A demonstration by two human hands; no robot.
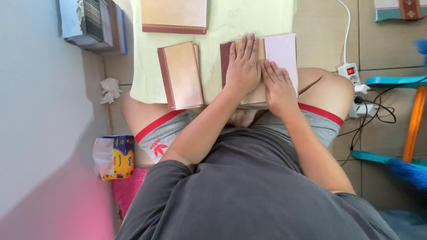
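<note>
You're sitting cross-legged on a beige tiled floor (324, 26), pale wall to the left, w/ a light green cloth (231, 20) spread in front of your knees. From left: a stack of grey-blue books (93, 24) by the wall, a crumpled white tissue (110, 90), a yellow-and-blue tissue pack (118, 157). On the cloth lies a closed tan booklet w/ maroon spine (181, 75), flat card, matte; another tan one (174, 15) sits above it. Your left hand (243, 66) lies flat, fingers spread, palm down on the open tan-and-maroon booklet (280, 55), which rests at the cloth's near edge over your lap. Your right hand (279, 84) is also flat, pressing its pale lilac page. Far right: white power strip (349, 73) w/ cables, teal-and-orange plastic frame (413, 115).
</note>
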